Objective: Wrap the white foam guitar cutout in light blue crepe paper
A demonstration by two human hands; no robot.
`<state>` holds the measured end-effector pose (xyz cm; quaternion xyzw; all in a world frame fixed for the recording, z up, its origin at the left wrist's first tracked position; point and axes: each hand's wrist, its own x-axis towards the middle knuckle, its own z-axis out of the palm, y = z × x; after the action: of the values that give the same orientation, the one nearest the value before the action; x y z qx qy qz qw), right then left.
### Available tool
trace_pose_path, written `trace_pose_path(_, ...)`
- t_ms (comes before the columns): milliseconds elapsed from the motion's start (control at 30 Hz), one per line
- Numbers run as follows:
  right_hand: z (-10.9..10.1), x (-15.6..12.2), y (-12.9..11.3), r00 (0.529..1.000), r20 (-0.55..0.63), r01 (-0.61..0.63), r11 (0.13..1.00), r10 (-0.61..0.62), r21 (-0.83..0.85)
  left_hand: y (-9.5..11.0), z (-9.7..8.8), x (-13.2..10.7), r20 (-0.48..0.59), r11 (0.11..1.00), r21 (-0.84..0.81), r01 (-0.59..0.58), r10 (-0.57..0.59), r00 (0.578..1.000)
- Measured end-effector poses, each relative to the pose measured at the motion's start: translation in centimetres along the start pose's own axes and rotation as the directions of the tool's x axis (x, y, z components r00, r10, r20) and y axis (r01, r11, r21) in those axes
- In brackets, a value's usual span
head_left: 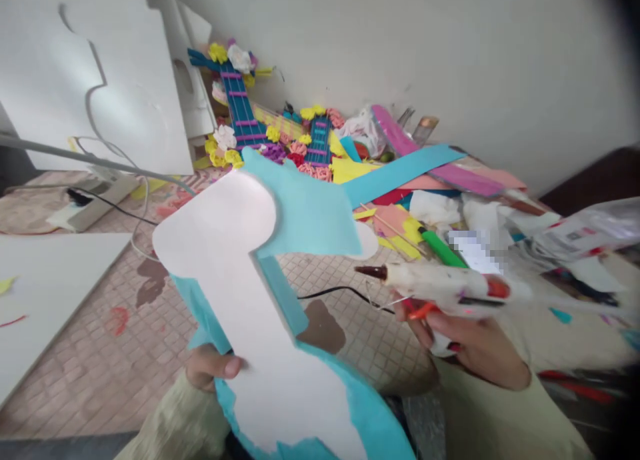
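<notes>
My left hand [213,367] grips the edge of a white foam board cutout [265,353], its thumb lying on the front face. Light-blue paper [313,213] wraps the cutout's edges and spreads loose beside its rounded upper end. In my right hand [470,347] is a white hot glue gun [440,283], fingers around the handle and trigger. Its dark nozzle points left, apart from the cutout, just below a small white rounded tip sticking out past the blue paper. The cutout's lower end runs out of the frame.
Blue guitar-shaped pieces with paper flowers [243,110] lean against the wall. Crepe paper strips [405,173], a green marker-like stick [443,247] and plastic bags crowd the back right. White boards [100,67] stand at left, near a power strip [90,200]. A black cord [345,289] crosses the tabletop.
</notes>
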<state>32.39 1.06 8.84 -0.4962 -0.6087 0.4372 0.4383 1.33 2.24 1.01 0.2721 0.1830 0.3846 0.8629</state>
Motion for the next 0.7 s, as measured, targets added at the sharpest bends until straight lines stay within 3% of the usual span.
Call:
trace_pose_path(100, -0.2, 1.5, 0.4, 0.984, -0.027, -0.169, 0.976, 0.174, 0.139, 0.0, -0.9, -0.3, 0.069, 0.999, -0.033, -0.024, 0.026, 0.997)
trace_pose_path(233, 0.8, 4.6, 1.0, 0.926, -0.104, -0.362, 0.931, 0.364, 0.031, 0.2, -1.5, -0.6, 0.152, 0.997, -0.077, -0.019, 0.031, 0.988)
trace_pose_path(500, 4.6, 12.6, 3.9, 0.941, -0.006, -0.336, 0.931, 0.339, -0.139, 0.3, -1.6, -2.0, 0.103, 0.997, -0.073, -0.030, 0.037, 0.994)
trace_pose_path(700, 4.3, 14.0, 6.2, 0.975, -0.103, -0.223, 0.890, 0.199, -0.398, 0.0, -0.3, -2.9, -0.062, 0.997, -0.063, -0.052, 0.048, 0.997)
